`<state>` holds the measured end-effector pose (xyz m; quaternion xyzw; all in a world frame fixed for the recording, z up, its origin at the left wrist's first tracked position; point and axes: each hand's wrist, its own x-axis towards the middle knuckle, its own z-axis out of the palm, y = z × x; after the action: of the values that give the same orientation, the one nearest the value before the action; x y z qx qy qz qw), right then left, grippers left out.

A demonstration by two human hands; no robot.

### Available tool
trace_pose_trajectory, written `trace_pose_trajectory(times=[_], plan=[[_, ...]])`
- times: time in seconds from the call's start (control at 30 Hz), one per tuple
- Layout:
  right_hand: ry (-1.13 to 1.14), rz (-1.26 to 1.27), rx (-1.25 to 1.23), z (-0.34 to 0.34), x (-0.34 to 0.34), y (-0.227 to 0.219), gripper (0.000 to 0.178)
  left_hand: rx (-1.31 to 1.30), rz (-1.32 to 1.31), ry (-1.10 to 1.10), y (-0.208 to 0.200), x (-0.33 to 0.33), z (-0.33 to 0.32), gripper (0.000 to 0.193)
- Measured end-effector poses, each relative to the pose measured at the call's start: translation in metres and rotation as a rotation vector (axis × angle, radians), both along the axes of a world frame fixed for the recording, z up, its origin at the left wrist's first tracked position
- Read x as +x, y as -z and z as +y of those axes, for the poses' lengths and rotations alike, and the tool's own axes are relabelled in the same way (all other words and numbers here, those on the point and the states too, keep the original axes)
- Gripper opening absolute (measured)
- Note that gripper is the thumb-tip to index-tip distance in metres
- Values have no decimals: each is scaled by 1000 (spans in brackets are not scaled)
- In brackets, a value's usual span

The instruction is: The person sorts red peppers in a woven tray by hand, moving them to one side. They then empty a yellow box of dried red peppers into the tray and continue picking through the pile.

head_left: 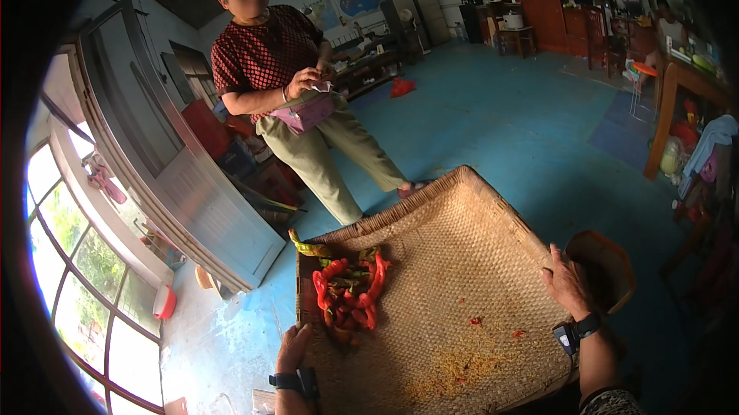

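Note:
A large, square woven tray (462, 276) with a raised rim spreads out in front of me, one corner pointing away. My left hand (292, 347) is closed on its left rim. On the opposite side my right hand (566, 284) grips the right rim, some of its fingers hidden behind the wall. Red chili peppers (350, 292), several with green or dark patches, lie heaped in the left part of the tray. One yellow-green pepper (309, 247) rests against the far-left rim. Small yellowish seeds (462, 365) with a few red bits are scattered over the near part.
Beyond the tray stands a person (269, 61) with a purple waist bag, both hands together at chest height. A metal door (185, 153) stands ajar at the left. An orange-rimmed bucket (608, 261) sits beside my right hand. A wooden table (677, 92) is farther right.

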<state>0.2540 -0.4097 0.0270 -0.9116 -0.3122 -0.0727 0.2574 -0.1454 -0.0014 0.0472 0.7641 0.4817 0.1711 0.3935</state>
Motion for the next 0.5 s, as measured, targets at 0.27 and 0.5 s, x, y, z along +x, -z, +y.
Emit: trace_pose_trajectory(times=[0.27,0.5], plan=[[1,-16,-8,1,1,3,55,28,-9,17,3,-3,2,34],[-7,-18,-20,-1,1,0,55,1,-31,18,1,-2,0,35]])
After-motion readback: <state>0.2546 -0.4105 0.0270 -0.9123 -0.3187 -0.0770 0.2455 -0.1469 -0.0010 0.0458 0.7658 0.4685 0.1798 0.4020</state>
